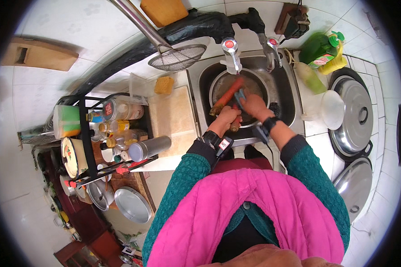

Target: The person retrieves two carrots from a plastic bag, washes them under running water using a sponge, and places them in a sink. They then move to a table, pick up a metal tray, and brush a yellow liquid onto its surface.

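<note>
My left hand (228, 117) grips a carrot (235, 125) over the near part of a round metal basin (214, 85). Its lower end sticks out below my fingers. In my right hand (254, 106) is a small blue scrubbing pad or cloth (239, 96), held close against the upper part of that carrot. A second, longer carrot (230, 92) lies slantwise at the basin's left side, its stem end towards me. The basin sits inside a stainless steel sink (289, 100), beneath a tap (230, 55); whether water runs is hard to tell.
A wire strainer (180, 57) hangs left of the taps. A sponge (164, 85) and a rack of jars (93, 140) stand left. To the right are a green detergent bottle (315, 50), a white plastic ladle (332, 110) and a lidded pan (352, 116).
</note>
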The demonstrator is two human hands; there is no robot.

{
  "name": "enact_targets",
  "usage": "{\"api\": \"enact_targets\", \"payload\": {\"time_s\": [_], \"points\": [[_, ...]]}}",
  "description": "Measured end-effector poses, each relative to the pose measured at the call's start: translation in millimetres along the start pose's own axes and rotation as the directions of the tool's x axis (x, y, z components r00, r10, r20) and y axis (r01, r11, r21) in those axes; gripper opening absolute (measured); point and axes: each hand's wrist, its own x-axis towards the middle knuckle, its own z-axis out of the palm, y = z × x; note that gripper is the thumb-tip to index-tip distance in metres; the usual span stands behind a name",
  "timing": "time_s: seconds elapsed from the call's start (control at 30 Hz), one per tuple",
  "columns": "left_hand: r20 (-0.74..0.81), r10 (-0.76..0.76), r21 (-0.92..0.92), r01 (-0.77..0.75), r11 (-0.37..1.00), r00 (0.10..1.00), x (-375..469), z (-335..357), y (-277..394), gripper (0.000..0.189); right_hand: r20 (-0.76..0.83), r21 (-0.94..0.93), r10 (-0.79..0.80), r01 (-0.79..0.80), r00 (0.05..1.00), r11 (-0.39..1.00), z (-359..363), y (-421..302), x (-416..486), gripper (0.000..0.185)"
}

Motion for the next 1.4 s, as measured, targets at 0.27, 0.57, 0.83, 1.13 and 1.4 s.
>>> {"api": "enact_targets", "payload": {"time_s": [0.27,0.57,0.83,1.13,1.4], "points": [[0.088,0.04,0.12,-0.051,0.991,0.995,-2,-1,-8,0.033,-0.15,-0.045,0.082,-0.09,0.985,0.995,13,27,22,0.046],[0.181,0.445,-0.244,-0.398,0.884,0.877,-10,25,28,0.04,0.144,0.749,0.231,-0.259,0.962,0.61,-73,-2,10,0.048],[0.021,0.456,-0.188,-0.445,0.876,0.89,-2,18,39,0.03,-0.112,0.601,0.008,0.061,0.994,0.797,-88,-39,-21,0.051],[0.005,0.67,0.527,-0.571,0.629,0.742,25,29,32,0.032,-0.422,-0.242,-0.395,0.319,0.816,0.916,-88,-58,-49,0.06],[0.16,0.573,0.519,-0.562,0.644,0.804,12,32,40,0.023,-0.103,-0.272,-0.239,0.203,0.966,0.941,-119,-62,0,0.042]]}}
